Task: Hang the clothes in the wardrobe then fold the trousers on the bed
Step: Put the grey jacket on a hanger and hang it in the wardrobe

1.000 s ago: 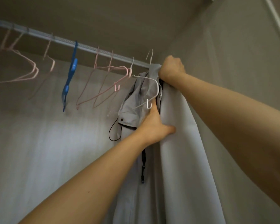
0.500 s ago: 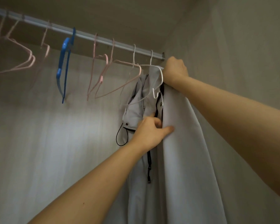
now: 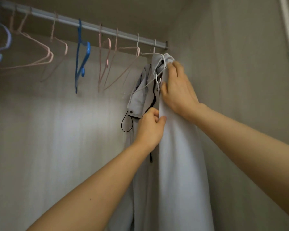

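Note:
A pale grey jacket (image 3: 178,164) with a black zip and cord hangs on a white hanger (image 3: 158,70) at the right end of the wardrobe rail (image 3: 93,28). My left hand (image 3: 151,129) pinches the jacket's front edge beside the zip, about chest height of the garment. Higher up, my right hand (image 3: 177,90) lies over the jacket's shoulder, its fingers spread and touching the fabric near the hanger's end. The jacket's lower part runs out of the frame.
Several empty pink hangers (image 3: 45,59) and a blue one (image 3: 81,55) hang along the rail to the left. A lilac hanger (image 3: 0,45) sits at the far left. The wardrobe's side wall (image 3: 240,97) stands close on the right.
My right hand has come down from the rail end to the jacket's shoulder and spread its fingers. My left hand has slipped lower along the zip edge.

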